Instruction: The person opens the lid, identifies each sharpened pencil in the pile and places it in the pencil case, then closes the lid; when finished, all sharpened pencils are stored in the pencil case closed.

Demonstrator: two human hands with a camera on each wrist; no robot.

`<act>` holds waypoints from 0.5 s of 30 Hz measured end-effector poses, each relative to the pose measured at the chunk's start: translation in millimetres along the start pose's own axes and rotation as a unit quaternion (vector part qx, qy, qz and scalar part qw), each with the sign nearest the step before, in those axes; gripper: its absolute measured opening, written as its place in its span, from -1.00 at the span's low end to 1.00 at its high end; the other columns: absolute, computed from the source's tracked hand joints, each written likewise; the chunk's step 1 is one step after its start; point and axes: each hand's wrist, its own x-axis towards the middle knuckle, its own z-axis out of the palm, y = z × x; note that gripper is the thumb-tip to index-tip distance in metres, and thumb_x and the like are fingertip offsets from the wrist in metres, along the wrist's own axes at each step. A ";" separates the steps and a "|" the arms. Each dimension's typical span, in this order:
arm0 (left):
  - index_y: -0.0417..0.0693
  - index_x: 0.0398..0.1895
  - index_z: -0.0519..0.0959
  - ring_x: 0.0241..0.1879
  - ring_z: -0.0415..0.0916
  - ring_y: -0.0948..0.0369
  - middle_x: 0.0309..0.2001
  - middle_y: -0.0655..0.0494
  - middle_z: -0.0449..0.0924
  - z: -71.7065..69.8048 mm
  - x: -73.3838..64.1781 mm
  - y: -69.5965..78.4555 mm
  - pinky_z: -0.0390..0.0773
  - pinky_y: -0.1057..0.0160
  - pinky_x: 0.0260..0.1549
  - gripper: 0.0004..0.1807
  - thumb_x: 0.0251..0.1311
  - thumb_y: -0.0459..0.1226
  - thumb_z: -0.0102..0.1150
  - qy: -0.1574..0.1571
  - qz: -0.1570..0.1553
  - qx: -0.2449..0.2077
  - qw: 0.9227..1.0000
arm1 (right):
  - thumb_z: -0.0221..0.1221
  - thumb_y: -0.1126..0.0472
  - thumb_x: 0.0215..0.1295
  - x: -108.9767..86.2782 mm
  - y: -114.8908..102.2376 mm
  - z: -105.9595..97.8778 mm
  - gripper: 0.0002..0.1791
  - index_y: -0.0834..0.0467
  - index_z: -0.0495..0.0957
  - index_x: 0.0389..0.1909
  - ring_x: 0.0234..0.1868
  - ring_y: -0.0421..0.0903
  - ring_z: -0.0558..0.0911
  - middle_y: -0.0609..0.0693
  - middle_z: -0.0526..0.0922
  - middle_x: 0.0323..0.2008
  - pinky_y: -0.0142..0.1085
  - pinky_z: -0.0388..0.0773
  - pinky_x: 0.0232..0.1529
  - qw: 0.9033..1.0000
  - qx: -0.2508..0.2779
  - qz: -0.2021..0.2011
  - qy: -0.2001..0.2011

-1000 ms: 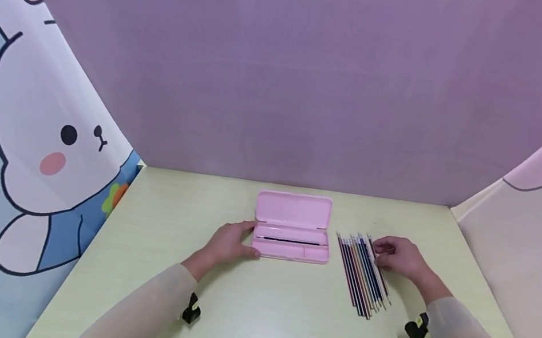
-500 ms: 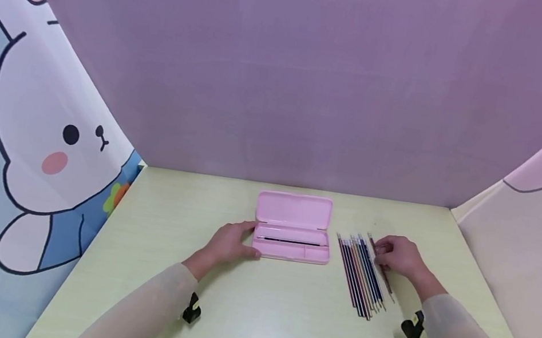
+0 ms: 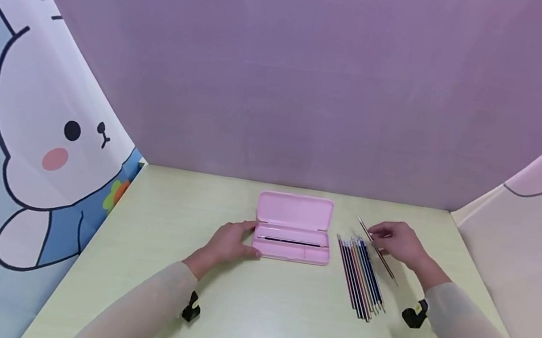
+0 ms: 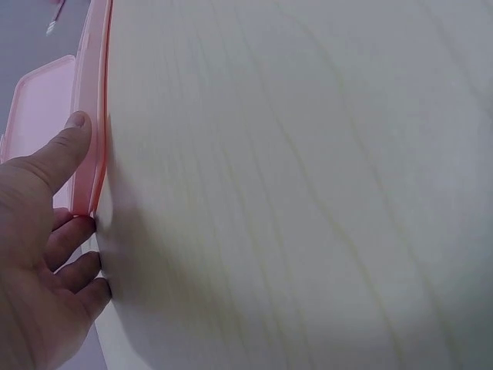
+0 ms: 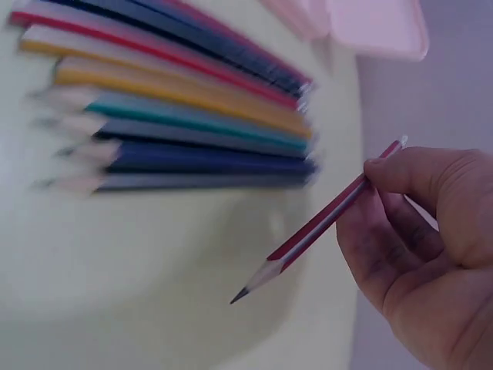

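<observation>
Red-and-white pencil, pinched in the right hand, slants right of centre in the head frame, tip toward lower right! Just left of it, a row of pencils lies on the table. Mid-frame, the left hand grips the open pink case by its left end, one dark pencil inside.

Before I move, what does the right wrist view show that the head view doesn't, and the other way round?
Only the right wrist view shows the held pencil closely enough to read its red and pale stripes and dark point.

Only the head view shows the left hand holding the pink case, the dark pencil inside it, and the rabbit print.

Both show the right hand pinching the held pencil, the loose pencils, the table and the case, which the right wrist view cuts off.
</observation>
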 end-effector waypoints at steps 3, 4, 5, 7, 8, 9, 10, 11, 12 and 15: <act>0.03 0.54 0.33 0.41 0.40 -0.12 0.40 -0.06 0.49 -1.0 0.1 0.5 0.40 -0.14 0.41 0.02 0.01 0.09 0.57 0.002 0.002 0.002 1.000 | 0.25 0.35 0.35 12.5 -19.2 3.3 -0.65 0.35 0.62 0.14 -0.22 -0.03 0.72 0.28 0.71 -0.10 -0.13 0.79 -0.23 1.000 0.001 -0.022 -0.012; 0.03 0.54 0.33 0.41 0.40 -0.12 0.40 -0.05 0.49 -1.5 0.1 0.8 0.40 -0.13 0.41 0.02 0.01 0.09 0.57 0.002 0.001 0.001 1.000 | 0.26 0.36 0.34 16.8 -25.8 5.6 -0.65 0.34 0.62 0.13 -0.22 -0.03 0.71 0.28 0.71 -0.11 -0.13 0.79 -0.22 0.999 0.002 -0.028 -0.016; 0.03 0.54 0.34 0.41 0.40 -0.12 0.40 -0.06 0.50 -1.6 0.1 1.0 0.40 -0.14 0.41 0.01 0.01 0.08 0.57 0.002 0.002 0.001 1.000 | 0.27 0.37 0.34 21.5 -32.6 8.3 -0.65 0.33 0.63 0.12 -0.22 -0.03 0.71 0.28 0.71 -0.10 -0.14 0.78 -0.22 0.999 0.004 -0.036 -0.020; 0.03 0.54 0.33 0.41 0.40 -0.12 0.40 -0.05 0.49 -2.0 0.1 1.5 0.40 -0.14 0.41 0.02 0.01 0.08 0.57 0.002 0.001 0.001 1.000 | 0.27 0.38 0.33 30.2 -47.3 14.9 -0.67 0.31 0.65 0.11 -0.20 -0.05 0.70 0.26 0.72 -0.11 -0.16 0.78 -0.20 0.998 0.004 -0.049 -0.027; 0.02 0.54 0.33 0.41 0.40 -0.11 0.40 -0.05 0.49 -2.2 0.1 1.8 0.39 -0.14 0.41 0.02 0.01 0.08 0.57 0.001 0.001 0.000 1.000 | 0.28 0.39 0.32 34.2 -54.9 18.6 -0.67 0.31 0.66 0.09 -0.20 -0.05 0.70 0.25 0.73 -0.11 -0.17 0.78 -0.20 0.998 0.006 -0.055 -0.030; 0.02 0.54 0.33 0.41 0.40 -0.12 0.40 -0.05 0.49 -2.3 0.1 2.1 0.39 -0.15 0.41 0.02 0.01 0.08 0.57 0.001 0.001 -0.001 1.000 | 0.28 0.40 0.31 38.0 -62.7 22.6 -0.68 0.32 0.66 0.08 -0.18 -0.04 0.70 0.25 0.73 -0.11 -0.18 0.78 -0.19 0.997 0.009 -0.065 -0.033; 0.01 0.54 0.32 0.42 0.39 -0.12 0.41 -0.06 0.49 -2.4 -0.1 2.4 0.39 -0.15 0.41 0.02 0.02 0.08 0.57 0.000 0.002 -0.001 1.000 | 0.29 0.41 0.30 41.6 -70.6 26.7 -0.69 0.31 0.67 0.06 -0.17 -0.03 0.70 0.24 0.74 -0.11 -0.18 0.77 -0.19 0.997 0.011 -0.071 -0.036; 0.01 0.55 0.32 0.42 0.39 -0.12 0.41 -0.05 0.48 -2.4 -0.1 2.7 0.39 -0.15 0.41 0.02 0.02 0.08 0.57 0.000 0.001 -0.002 1.000 | 0.29 0.41 0.30 45.4 -78.0 31.1 -0.70 0.30 0.68 0.05 -0.16 -0.03 0.70 0.22 0.74 -0.11 -0.20 0.77 -0.19 0.996 0.012 -0.077 -0.039; 0.02 0.55 0.32 0.42 0.39 -0.11 0.41 -0.05 0.48 -2.5 0.0 3.0 0.39 -0.15 0.42 0.02 0.02 0.07 0.57 0.000 0.000 -0.002 1.000 | 0.29 0.42 0.29 49.0 -85.2 35.6 -0.70 0.30 0.69 0.04 -0.15 -0.02 0.70 0.21 0.75 -0.11 -0.20 0.78 -0.18 0.996 0.012 -0.082 -0.041; 0.03 0.54 0.32 0.42 0.39 -0.11 0.41 -0.04 0.48 -2.0 0.7 3.1 0.39 -0.14 0.41 0.02 0.02 0.07 0.57 0.000 0.000 -0.002 1.000 | 0.31 0.44 0.27 60.0 -101.9 49.4 -0.72 0.29 0.71 0.01 -0.12 -0.01 0.70 0.17 0.76 -0.11 -0.22 0.77 -0.16 0.994 0.014 -0.102 -0.048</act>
